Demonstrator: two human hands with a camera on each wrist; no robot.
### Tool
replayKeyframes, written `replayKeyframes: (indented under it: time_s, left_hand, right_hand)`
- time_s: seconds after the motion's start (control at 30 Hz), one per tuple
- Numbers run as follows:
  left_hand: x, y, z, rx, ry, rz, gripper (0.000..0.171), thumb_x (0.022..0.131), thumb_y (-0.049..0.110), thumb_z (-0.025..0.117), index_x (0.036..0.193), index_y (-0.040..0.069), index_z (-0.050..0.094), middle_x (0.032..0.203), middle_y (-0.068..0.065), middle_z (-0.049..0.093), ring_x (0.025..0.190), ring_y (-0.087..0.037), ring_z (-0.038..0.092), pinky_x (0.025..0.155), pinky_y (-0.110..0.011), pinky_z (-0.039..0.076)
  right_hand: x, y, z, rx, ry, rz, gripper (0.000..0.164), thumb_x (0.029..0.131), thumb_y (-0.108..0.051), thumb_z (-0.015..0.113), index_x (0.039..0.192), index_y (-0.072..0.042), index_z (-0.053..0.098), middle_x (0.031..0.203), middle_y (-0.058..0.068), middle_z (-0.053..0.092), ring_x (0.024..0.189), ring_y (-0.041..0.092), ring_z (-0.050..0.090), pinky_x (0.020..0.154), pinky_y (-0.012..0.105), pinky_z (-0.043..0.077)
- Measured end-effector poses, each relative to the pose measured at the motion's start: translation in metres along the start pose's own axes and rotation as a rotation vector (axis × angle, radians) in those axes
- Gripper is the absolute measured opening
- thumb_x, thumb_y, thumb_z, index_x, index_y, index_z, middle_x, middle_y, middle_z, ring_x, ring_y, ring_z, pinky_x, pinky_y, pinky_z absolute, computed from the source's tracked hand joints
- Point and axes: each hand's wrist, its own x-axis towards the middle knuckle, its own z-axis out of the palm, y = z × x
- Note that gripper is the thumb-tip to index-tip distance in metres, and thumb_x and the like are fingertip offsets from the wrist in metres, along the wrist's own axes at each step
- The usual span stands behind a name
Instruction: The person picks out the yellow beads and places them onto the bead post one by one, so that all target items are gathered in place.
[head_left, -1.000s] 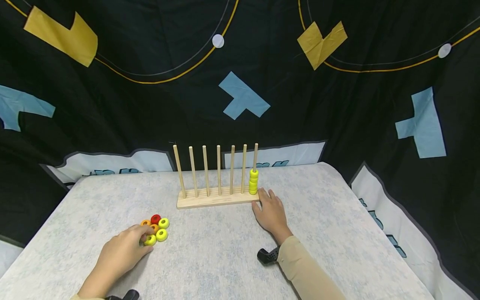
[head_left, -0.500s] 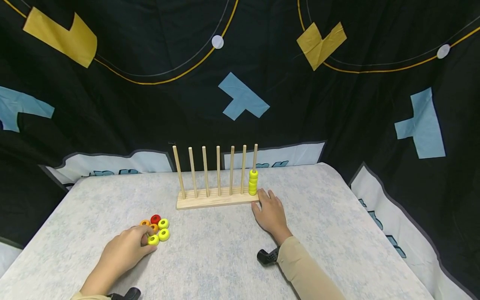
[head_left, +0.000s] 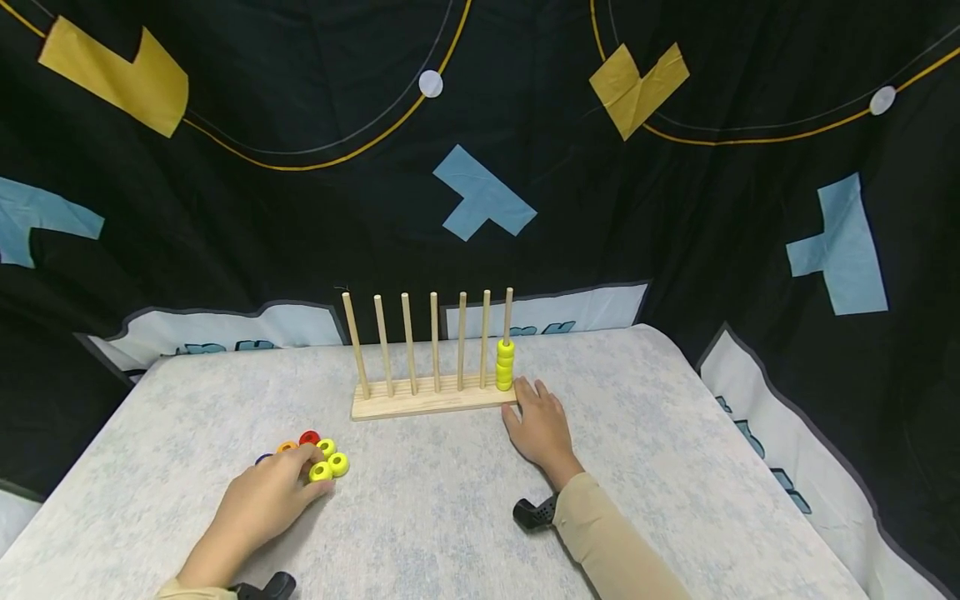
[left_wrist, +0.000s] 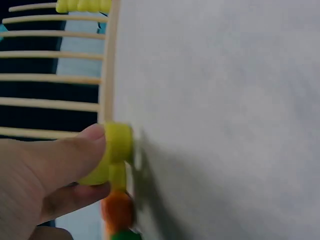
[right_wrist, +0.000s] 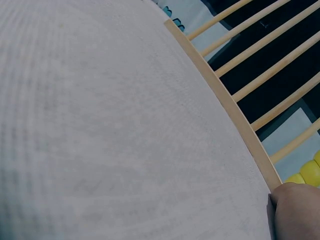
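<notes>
My left hand [head_left: 266, 492] is low over the table at the left, thumb and index finger on either side of a yellow ring bead [left_wrist: 120, 142], pinching it. Touching that one is a second yellow bead [head_left: 340, 468]. Beside the fingers lie another yellow bead [head_left: 327, 445], a red bead [head_left: 309, 437] and an orange bead [head_left: 287, 447]; a dark blue bead [head_left: 262, 457] is mostly covered by the hand. My right hand [head_left: 542, 429] rests against the right end of a wooden peg stand [head_left: 427, 406], fingers fairly straight. Stacked yellow beads [head_left: 505, 367] fill the lower part of its rightmost peg.
The other upright pegs [head_left: 435, 342] on the stand are bare. A pale mottled cloth covers the table [head_left: 420, 517]. Behind it hangs a black patterned curtain [head_left: 337, 233]. An orange bead [left_wrist: 118, 210] and a green one [left_wrist: 126, 235] show under the left hand in the left wrist view.
My left hand has shifted right and slightly forward, with the pinched yellow bead and its neighbour sliding along. The dark blue bead has come into sight behind it. My right hand keeps its place.
</notes>
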Motion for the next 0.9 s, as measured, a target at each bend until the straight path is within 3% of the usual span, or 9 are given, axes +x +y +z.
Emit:
replayKeyframes:
  time_s: [0.23, 0.47, 0.9]
  left_hand:
    - [0.017, 0.035, -0.012, -0.022, 0.165, 0.073, 0.034, 0.086, 0.028, 0.076, 0.115, 0.012, 0.068, 0.107, -0.006, 0.071, 0.083, -0.022, 0.067, 0.062, -0.045, 0.052]
    - [0.04, 0.072, -0.014, -0.062, 0.211, 0.114, 0.036, 0.088, 0.03, 0.075, 0.12, 0.013, 0.068, 0.119, -0.009, 0.07, 0.102, -0.034, 0.07, 0.073, -0.052, 0.056]
    - [0.086, 0.144, -0.024, -0.107, 0.357, 0.282, 0.038, 0.088, 0.031, 0.076, 0.121, 0.013, 0.071, 0.108, -0.003, 0.07, 0.08, -0.02, 0.069, 0.057, -0.033, 0.052]
  right_hand:
    - [0.0, -0.001, -0.002, 0.01, 0.005, 0.001, 0.062, 0.102, -0.045, 0.044, 0.153, -0.01, 0.038, 0.158, 0.007, 0.04, 0.149, 0.034, 0.03, 0.122, 0.052, 0.024]
    - [-0.001, -0.001, -0.002, 0.009, -0.011, 0.011, 0.062, 0.102, -0.045, 0.044, 0.154, -0.011, 0.037, 0.159, 0.006, 0.038, 0.15, 0.034, 0.029, 0.122, 0.051, 0.023]
    - [0.0, -0.001, -0.002, 0.015, 0.0, 0.01, 0.062, 0.102, -0.044, 0.045, 0.153, -0.011, 0.038, 0.159, 0.006, 0.039, 0.15, 0.034, 0.03, 0.122, 0.051, 0.023]
